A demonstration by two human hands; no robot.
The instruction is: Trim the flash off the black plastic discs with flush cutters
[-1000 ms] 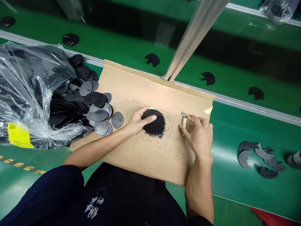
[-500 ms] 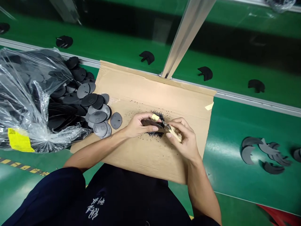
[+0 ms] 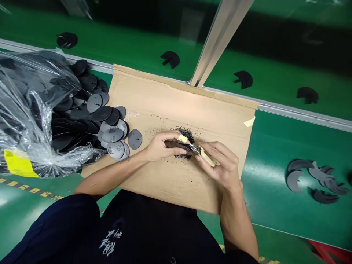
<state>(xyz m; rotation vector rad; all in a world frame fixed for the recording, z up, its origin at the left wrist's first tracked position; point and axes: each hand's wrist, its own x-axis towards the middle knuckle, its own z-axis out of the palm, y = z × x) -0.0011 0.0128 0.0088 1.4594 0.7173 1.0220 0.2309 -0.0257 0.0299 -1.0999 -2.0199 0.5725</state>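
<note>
My left hand (image 3: 159,146) grips a black plastic disc (image 3: 176,146), held edge-on just above a sheet of brown cardboard (image 3: 176,106). A strip of tape wraps one fingertip. My right hand (image 3: 220,163) is closed on a small cutting tool (image 3: 205,156) with tan handles; its metal tip touches the disc's edge. A heap of black crumbs (image 3: 185,135) lies on the cardboard right behind the disc.
A clear plastic bag (image 3: 27,110) spills several black discs (image 3: 112,134) at the left. Cut black pieces (image 3: 313,179) lie on the green table at the right. More black pieces (image 3: 170,58) sit on the green belt behind a metal rail (image 3: 302,113); a slanted metal bar (image 3: 220,33) rises above.
One second ago the disc lay flat under my left hand and my right hand rested by the tool. Both hands have since come together, disc lifted on edge, tool tip against it.
</note>
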